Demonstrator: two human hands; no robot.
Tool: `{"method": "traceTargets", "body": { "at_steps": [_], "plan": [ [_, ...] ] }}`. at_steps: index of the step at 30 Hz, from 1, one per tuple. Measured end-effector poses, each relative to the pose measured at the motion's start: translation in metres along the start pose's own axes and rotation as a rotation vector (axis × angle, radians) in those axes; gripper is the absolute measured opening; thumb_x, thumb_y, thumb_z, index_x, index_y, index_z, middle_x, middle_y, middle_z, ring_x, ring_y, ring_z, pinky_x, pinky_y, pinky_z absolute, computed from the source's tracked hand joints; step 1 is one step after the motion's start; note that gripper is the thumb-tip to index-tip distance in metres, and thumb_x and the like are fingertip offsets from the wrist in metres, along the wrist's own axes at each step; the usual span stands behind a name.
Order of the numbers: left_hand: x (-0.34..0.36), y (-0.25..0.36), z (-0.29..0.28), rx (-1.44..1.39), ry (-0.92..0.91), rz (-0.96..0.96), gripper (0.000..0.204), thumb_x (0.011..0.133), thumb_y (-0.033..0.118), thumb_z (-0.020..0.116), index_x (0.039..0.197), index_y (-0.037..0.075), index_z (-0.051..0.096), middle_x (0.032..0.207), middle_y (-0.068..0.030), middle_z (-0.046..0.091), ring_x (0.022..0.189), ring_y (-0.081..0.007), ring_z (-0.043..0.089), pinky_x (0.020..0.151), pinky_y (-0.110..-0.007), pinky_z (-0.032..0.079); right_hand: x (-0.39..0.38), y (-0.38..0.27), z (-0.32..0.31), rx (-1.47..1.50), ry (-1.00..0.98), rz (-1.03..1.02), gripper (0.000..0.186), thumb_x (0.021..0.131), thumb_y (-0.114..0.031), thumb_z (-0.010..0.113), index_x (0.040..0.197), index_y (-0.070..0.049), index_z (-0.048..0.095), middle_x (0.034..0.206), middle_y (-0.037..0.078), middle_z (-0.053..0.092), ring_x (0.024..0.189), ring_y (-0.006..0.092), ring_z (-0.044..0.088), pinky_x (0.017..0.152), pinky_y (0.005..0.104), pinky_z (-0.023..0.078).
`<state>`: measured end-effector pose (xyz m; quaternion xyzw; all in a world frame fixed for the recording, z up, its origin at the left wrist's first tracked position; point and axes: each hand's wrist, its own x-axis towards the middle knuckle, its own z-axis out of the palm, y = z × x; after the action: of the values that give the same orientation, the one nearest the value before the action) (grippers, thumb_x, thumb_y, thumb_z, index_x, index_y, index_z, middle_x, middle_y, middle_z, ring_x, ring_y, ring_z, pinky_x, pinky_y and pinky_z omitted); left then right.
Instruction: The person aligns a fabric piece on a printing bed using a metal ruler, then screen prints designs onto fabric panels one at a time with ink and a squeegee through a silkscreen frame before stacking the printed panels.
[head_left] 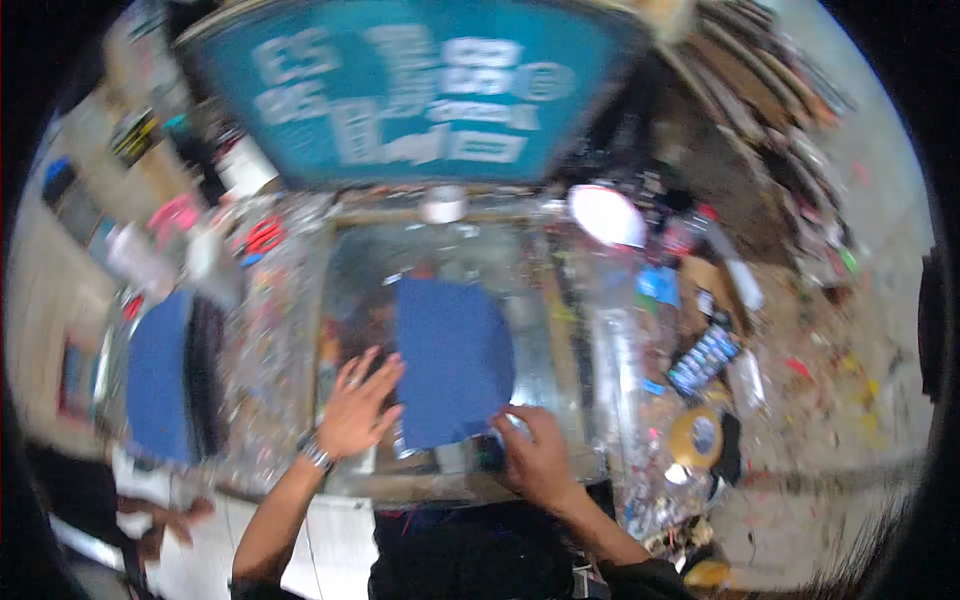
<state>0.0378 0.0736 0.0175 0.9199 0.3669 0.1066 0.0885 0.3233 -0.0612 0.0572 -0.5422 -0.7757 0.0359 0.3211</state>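
A dark blue fabric piece (452, 360) with a rounded right side lies on a worn board (358, 260). My left hand (358, 400) rests open, fingers spread, beside the piece's left edge. My right hand (530, 450) pinches the piece at its lower right corner. Further left is another blue piece (158, 370) with dark material along its right side. Above the board stands a tilted teal printing screen (400, 60) with pale patches.
Bottles (210, 265), red scissors (262, 235) and pink items are at left. A tape roll (445, 205) sits behind the board. A phone (705, 358), yellow tape roll (695, 437) and clutter are at right. Another person's hands (170, 522) show at lower left.
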Motion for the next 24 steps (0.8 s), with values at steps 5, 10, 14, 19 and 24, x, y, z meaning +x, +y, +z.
{"method": "traceTargets", "body": {
  "at_steps": [5,10,14,19,24],
  "plan": [
    [-0.013,0.004,-0.011,0.006,-0.051,-0.085,0.065,0.096,0.037,0.053,0.151,0.005,0.040,0.159,-0.0118,0.037,0.150,-0.0366,0.023,0.121,-0.053,0.016,-0.030,0.119,-0.144,-0.416,0.548,0.497,0.026,0.089,0.002,0.055,0.114,0.000,0.064,0.107,0.021,0.060,0.103,0.0399,0.058,0.089,0.0443,0.047],
    [0.002,0.012,-0.003,-0.010,-0.024,0.003,0.067,0.094,0.031,0.055,0.153,0.004,0.037,0.160,-0.0112,0.035,0.151,-0.0372,0.022,0.121,-0.052,0.016,-0.117,0.232,-0.251,-0.878,0.597,0.825,0.031,0.088,-0.002,0.058,0.117,-0.002,0.066,0.107,0.022,0.059,0.101,0.0396,0.059,0.088,0.0477,0.048],
    [0.001,0.010,-0.004,-0.020,-0.063,-0.040,0.070,0.092,0.029,0.056,0.153,0.003,0.035,0.161,-0.0103,0.034,0.152,-0.0369,0.019,0.122,-0.052,0.014,-0.137,0.261,-0.245,-0.904,0.550,0.929,0.033,0.083,-0.004,0.061,0.115,-0.004,0.069,0.103,0.023,0.059,0.099,0.0401,0.059,0.084,0.0489,0.050],
    [0.001,0.014,-0.009,-0.003,-0.088,-0.073,0.068,0.093,0.029,0.054,0.153,0.003,0.036,0.161,-0.0099,0.033,0.152,-0.0363,0.019,0.123,-0.052,0.012,-0.138,0.272,-0.238,-0.984,0.511,0.930,0.031,0.081,-0.005,0.062,0.111,-0.003,0.071,0.099,0.023,0.059,0.094,0.0399,0.060,0.079,0.0493,0.051],
    [-0.008,0.007,-0.008,0.003,-0.086,-0.099,0.066,0.094,0.032,0.053,0.152,0.003,0.038,0.161,-0.0112,0.034,0.151,-0.0366,0.020,0.123,-0.052,0.012,-0.142,0.296,-0.230,-1.035,0.451,0.867,0.030,0.081,-0.007,0.061,0.109,-0.002,0.071,0.096,0.024,0.060,0.094,0.0407,0.060,0.081,0.0490,0.051]
  ]
}}
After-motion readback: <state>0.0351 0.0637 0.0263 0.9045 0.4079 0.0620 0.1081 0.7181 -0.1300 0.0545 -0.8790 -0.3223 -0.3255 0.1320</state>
